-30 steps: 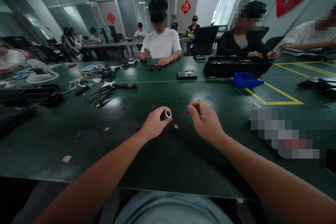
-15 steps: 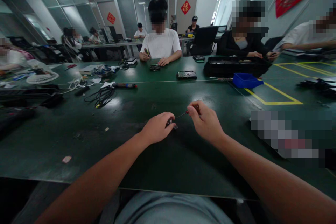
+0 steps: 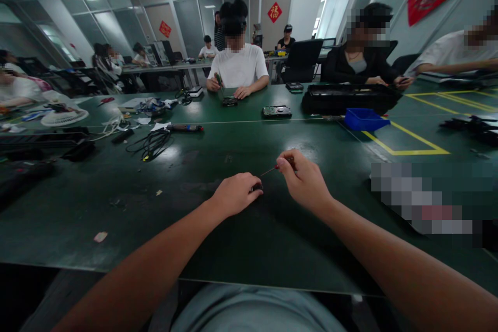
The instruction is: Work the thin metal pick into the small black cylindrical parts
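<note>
one long green table (image 3: pixel 241 249) fills the view, its far right part marked with yellow tape lines (image 3: pixel 412 140). at least three people sit along its far edge: one in a white shirt (image 3: pixel 239 65) in the middle, one in dark clothes (image 3: pixel 360 65) to the right, and a third in white at the right margin; more people sit at a second table behind and at the left edge. on the far half lie one long black case (image 3: pixel 350 97), one blue tray (image 3: pixel 364 119) just in front of it, one white fan (image 3: pixel 64 114) at the left, one bundle of black cable (image 3: pixel 151 142), and one hard drive (image 3: pixel 277 111) near the middle. two bare forearms reach in from the near edge. the left hand (image 3: pixel 233 194) rests low on the table, its fingers curled down and pinching one small dark part (image 3: pixel 257 187) against the surface; most of that part is hidden beneath the fingertips. the right hand (image 3: pixel 305 179) is raised just beside it, clenched around one thin screwdriver (image 3: pixel 272 168) with a red handle, whose shaft slants down toward the left fingertips. a few small scraps (image 3: pixel 100 236) dot the near left of the table.
</note>
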`<action>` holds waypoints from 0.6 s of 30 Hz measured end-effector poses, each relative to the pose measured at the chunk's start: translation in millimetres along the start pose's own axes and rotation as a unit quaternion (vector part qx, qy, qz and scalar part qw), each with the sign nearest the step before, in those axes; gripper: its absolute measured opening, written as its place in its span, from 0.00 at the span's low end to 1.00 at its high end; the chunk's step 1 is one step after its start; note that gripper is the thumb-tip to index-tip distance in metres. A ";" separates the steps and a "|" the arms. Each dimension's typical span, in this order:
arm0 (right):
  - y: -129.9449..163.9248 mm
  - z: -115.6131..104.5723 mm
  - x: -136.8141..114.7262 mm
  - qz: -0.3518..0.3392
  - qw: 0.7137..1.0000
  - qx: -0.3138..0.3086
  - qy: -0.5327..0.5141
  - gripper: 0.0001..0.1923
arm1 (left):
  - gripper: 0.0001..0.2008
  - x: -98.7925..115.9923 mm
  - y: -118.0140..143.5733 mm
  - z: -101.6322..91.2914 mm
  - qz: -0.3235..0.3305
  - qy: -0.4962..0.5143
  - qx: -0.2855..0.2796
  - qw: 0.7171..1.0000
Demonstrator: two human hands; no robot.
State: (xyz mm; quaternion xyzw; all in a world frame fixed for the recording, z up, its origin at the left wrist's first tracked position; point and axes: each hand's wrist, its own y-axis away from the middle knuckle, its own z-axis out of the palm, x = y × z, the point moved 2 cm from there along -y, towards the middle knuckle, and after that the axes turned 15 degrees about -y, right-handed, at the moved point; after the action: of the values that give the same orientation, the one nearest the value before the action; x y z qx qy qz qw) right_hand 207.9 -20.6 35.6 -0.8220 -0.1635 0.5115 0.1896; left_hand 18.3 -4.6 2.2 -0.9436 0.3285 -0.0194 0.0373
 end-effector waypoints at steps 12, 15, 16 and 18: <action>-0.5 -1.1 -1.9 -0.005 1.000 -0.002 -0.005 0.11 | 0.13 -32.5 -2.8 -9.5 -0.145 0.235 0.144 0.950; -0.6 -1.4 -2.6 -0.001 1.000 -0.006 -0.011 0.11 | 0.14 -50.3 -6.6 -8.5 -0.188 0.296 0.163 0.922; -0.5 -1.4 -2.9 -0.001 1.000 -0.006 -0.013 0.11 | 0.15 -55.5 -7.8 -8.5 -0.200 0.324 0.173 0.908; -0.4 -1.5 -3.2 0.000 1.000 -0.006 -0.014 0.11 | 0.16 -64.1 -9.5 -8.8 -0.222 0.389 0.192 0.873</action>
State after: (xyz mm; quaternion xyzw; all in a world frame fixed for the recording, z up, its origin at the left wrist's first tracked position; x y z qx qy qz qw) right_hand 207.9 -22.0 38.9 -0.8157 -0.1694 0.5220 0.1827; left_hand -26.6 42.1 11.1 -0.8822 0.0880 -0.4553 0.0819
